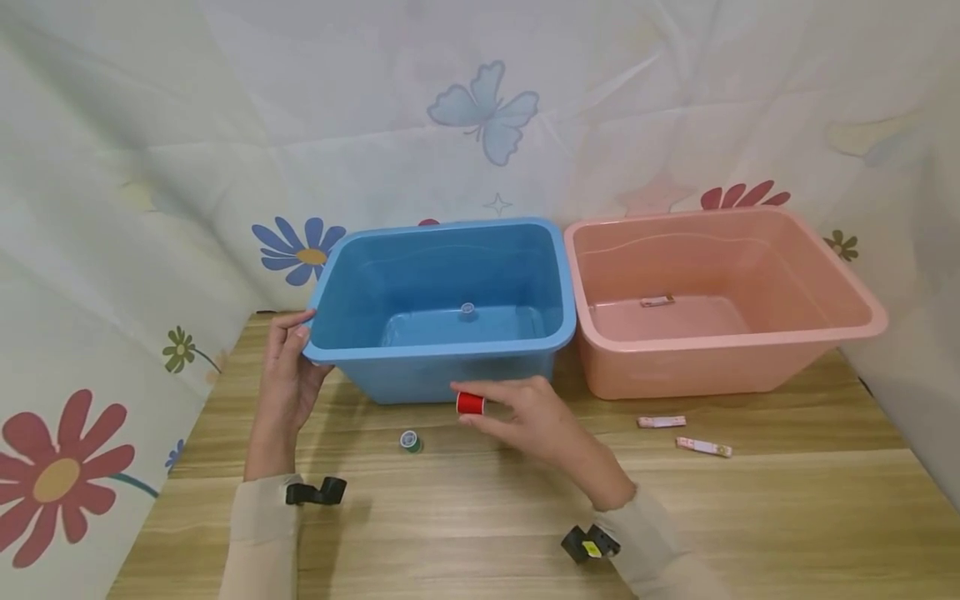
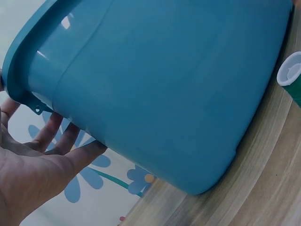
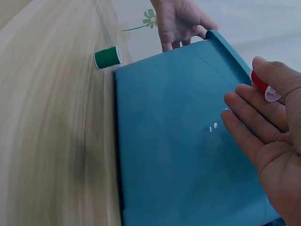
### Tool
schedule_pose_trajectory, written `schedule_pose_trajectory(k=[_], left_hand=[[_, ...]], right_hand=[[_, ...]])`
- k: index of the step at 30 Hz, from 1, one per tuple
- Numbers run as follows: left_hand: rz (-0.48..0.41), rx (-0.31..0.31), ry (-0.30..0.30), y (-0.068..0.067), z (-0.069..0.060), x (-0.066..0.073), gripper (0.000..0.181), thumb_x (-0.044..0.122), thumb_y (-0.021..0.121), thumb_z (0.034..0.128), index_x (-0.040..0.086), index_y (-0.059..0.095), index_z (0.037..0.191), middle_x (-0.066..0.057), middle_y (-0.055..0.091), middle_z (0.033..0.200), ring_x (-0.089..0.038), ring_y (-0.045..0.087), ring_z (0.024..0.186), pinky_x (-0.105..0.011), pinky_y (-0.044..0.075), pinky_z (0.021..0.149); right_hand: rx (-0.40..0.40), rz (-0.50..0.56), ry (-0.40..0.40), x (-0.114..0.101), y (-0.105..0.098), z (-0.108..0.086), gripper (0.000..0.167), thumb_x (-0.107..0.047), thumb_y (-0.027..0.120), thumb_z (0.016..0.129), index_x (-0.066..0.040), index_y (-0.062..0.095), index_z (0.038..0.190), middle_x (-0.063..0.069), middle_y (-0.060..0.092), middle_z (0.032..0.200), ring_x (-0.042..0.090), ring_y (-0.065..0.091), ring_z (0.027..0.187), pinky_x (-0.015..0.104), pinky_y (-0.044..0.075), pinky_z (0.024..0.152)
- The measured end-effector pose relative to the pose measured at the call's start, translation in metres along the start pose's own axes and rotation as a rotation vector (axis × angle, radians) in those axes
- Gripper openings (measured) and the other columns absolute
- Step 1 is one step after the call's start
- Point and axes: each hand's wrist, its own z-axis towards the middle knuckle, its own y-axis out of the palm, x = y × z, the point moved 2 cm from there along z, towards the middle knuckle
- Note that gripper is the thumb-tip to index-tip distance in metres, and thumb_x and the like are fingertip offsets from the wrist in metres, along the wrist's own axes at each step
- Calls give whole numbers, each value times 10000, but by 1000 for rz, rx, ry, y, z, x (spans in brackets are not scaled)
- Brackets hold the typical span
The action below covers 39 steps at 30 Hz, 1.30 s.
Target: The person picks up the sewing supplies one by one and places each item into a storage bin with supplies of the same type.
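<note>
Red thread winds round the spool (image 1: 471, 403) that the right hand (image 1: 543, 421) pinches between thumb and forefinger, its other fingers held out straight in the right wrist view. That spool is above the wood-grain table (image 1: 450, 533), just before the front wall of the blue tub (image 1: 442, 380). The left hand (image 1: 288, 373) grasps the tub's rim at its front left corner, with several fingers against the outer wall below the rim.

The green spool (image 1: 410, 442) rests on the table in front of the blue tub, nearer the table's left edge than the red one; a pale-ended reel (image 1: 467, 309) lies on the tub's floor. Toward the table's right edge, just beside the blue tub, stands the pink tub (image 1: 697, 371) with a small folded strip (image 1: 657, 301) inside. Two similar pieces lie before it: the nearer-to-tub strip (image 1: 662, 422), and the patterned strip (image 1: 703, 447), closer to the table's right edge. A flowered curtain (image 1: 360, 100) hangs behind the table's back edge.
</note>
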Motion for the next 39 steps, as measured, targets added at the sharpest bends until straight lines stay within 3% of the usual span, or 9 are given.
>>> schedule_pose_trajectory(k=[4, 10, 14, 17, 22, 29, 35, 39], left_hand=[[-5, 2, -3, 1, 0, 0, 238, 137, 451, 1081, 132, 477, 1317, -155, 369, 1459, -256, 573, 1110, -324, 595, 822], [-2, 18, -6, 2, 1, 0, 240, 134, 447, 1081, 109, 461, 1320, -160, 349, 1478, -296, 548, 1146, -330, 597, 820], [8, 21, -13, 2, 2, 0, 237, 142, 449, 1083, 123, 470, 1318, -151, 344, 1484, -313, 530, 1168, -330, 596, 825], [6, 22, -13, 2, 2, 0, 235, 146, 452, 1084, 124, 477, 1317, -147, 345, 1483, -303, 533, 1157, -330, 596, 825], [-12, 18, -8, 1, 1, 0, 222, 131, 444, 1084, 123, 487, 1302, -150, 356, 1460, -256, 563, 1105, -330, 595, 819], [-10, -18, -10, 1, -2, 1, 245, 135, 438, 1091, 76, 458, 1328, -171, 346, 1463, -262, 566, 1132, -351, 593, 832], [-9, -47, 3, 4, -4, 2, 265, 138, 440, 1094, 56, 439, 1347, -194, 338, 1458, -259, 571, 1119, -353, 591, 839], [-24, -73, 5, 8, -4, 1, 263, 141, 448, 1096, 55, 447, 1344, -204, 335, 1441, -246, 569, 1105, -356, 590, 839]], right_hand=[[12, -24, -23, -1, -4, 2, 410, -225, 786, 912, -142, 702, 1305, 43, 765, 1091, 37, 521, 613, 161, 390, 508], [33, -30, -73, -4, -10, 6, 413, -183, 793, 901, -95, 699, 1293, 58, 758, 1127, 52, 584, 693, 152, 440, 560], [37, -61, -108, -7, -16, 9, 418, -160, 808, 882, -89, 706, 1281, 46, 754, 1150, 75, 697, 822, 166, 549, 727], [39, -104, -117, -9, -22, 12, 429, -178, 818, 873, -101, 709, 1280, 34, 748, 1172, 117, 728, 986, 263, 561, 908], [21, -143, -157, -9, -30, 16, 424, -171, 820, 869, -85, 715, 1271, 45, 742, 1185, 166, 710, 1092, 331, 537, 971], [0, -166, -223, -14, -47, 22, 488, -170, 841, 839, -61, 697, 1292, 74, 751, 1154, 195, 720, 1072, 337, 554, 937], [-14, -142, -201, -20, -55, 22, 491, -188, 828, 857, -53, 686, 1306, 70, 752, 1150, 150, 737, 960, 193, 571, 758], [-22, -165, -234, -27, -61, 26, 492, -198, 832, 856, -36, 687, 1297, 77, 756, 1135, 149, 742, 945, 183, 567, 741]])
